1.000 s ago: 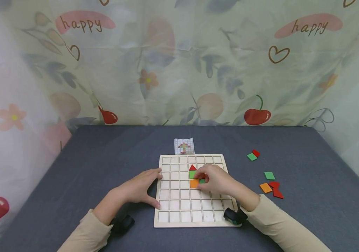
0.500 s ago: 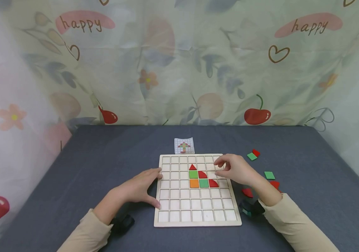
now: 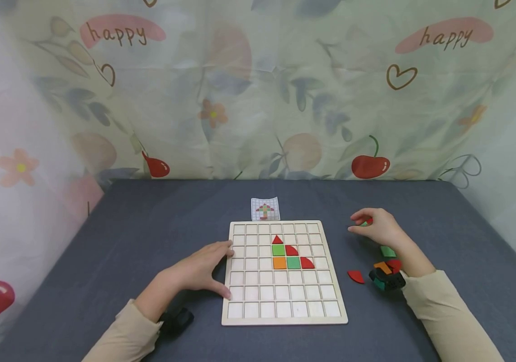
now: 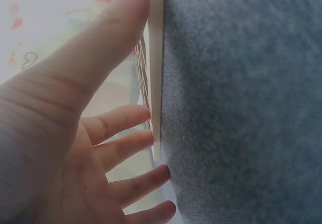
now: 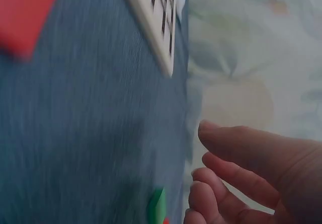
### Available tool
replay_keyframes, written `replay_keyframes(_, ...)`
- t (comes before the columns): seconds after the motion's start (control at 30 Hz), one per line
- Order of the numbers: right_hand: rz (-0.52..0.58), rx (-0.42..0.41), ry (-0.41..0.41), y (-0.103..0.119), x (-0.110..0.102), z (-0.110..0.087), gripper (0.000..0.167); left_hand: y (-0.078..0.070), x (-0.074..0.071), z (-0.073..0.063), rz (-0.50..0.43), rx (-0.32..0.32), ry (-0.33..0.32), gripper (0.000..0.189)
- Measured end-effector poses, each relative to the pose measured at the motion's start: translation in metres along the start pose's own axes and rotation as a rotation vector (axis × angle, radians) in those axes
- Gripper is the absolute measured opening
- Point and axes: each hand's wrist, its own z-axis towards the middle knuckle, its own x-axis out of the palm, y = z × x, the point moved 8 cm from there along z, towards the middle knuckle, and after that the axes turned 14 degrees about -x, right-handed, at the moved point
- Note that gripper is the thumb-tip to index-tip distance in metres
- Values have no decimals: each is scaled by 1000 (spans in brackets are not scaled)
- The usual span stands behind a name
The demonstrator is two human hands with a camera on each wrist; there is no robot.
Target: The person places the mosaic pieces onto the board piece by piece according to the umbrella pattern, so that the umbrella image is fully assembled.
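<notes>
The white gridded board point(image 3: 285, 321) holds a red triangle point(image 3: 277, 240), a light green square point(image 3: 278, 250), an orange square point(image 3: 280, 263), a green square point(image 3: 293, 263) and two red quarter-circle tiles point(image 3: 291, 250). Against its left edge rests my left hand point(image 3: 196, 268), thumb and fingers spread; the left wrist view shows fingertips at the board's side. My right hand point(image 3: 377, 226) hovers at the back right with fingers loosely bent and apart. Below its fingertips, partly hidden, lie a green tile point(image 5: 158, 204) and a red one.
Behind the board lies a small pattern card point(image 3: 265, 209). Right of the board are a red quarter-circle tile point(image 3: 355, 276), a green tile point(image 3: 388, 251), an orange tile point(image 3: 382, 267) and red pieces point(image 3: 394, 265) partly covered by the right wrist camera point(image 3: 387, 280).
My right hand has left the tiles on the board and moved right and back to the green and red tiles on the table. The left hand stays at the board's edge.
</notes>
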Motion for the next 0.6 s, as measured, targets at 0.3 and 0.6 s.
replay_keyframes(0.3, -25, 67, 6, -26, -9, -5, 40, 2, 1, 2, 1, -8, 5, 91)
replay_keyframes(0.6, -61, 121, 12, -37, -6, -3, 37, 1, 1, 1, -4, -7, 1, 91)
